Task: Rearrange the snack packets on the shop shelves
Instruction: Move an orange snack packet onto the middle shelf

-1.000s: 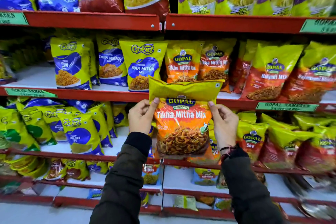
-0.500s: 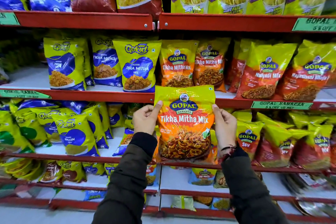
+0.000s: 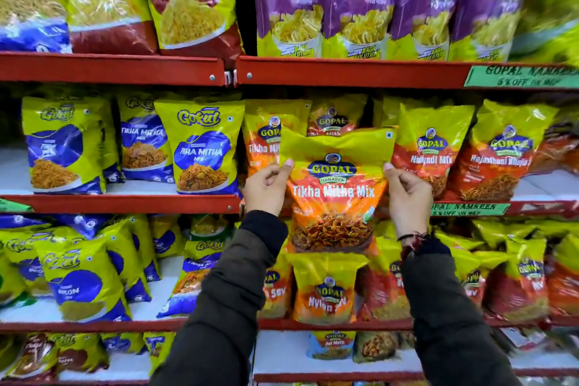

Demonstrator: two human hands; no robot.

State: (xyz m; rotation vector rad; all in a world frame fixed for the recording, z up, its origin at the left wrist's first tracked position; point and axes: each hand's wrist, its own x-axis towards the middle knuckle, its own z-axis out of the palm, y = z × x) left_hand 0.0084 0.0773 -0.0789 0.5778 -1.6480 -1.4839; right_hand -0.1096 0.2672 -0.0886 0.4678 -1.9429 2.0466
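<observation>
Holding the Gopal Tikha Mitha Mix packet [image 3: 335,194] with both hands: left hand [image 3: 266,189] pinching its left edge, right hand [image 3: 409,194] pinching its right edge, thumbs on the front, fingers curled behind. Packet is upright in the air in front of the middle shelf [image 3: 125,202], overlapping the shelved Tikha Mitha Mix packets [image 3: 266,138] behind it. Handling guess: light, air-puffed pouch, glossy film so probably slippery, contents crush easily. Best grip is the side seams near the top, not the bulging middle. Below it, a Nylon Sev packet [image 3: 326,291] stands on the lower shelf. Farther back, the Nadiyadi Mix packet [image 3: 432,147] sits to the right and Gokul Tikha Mitha packet [image 3: 203,147] to the left. Purple Papdi Gathiya packets [image 3: 291,0] are on top.
</observation>
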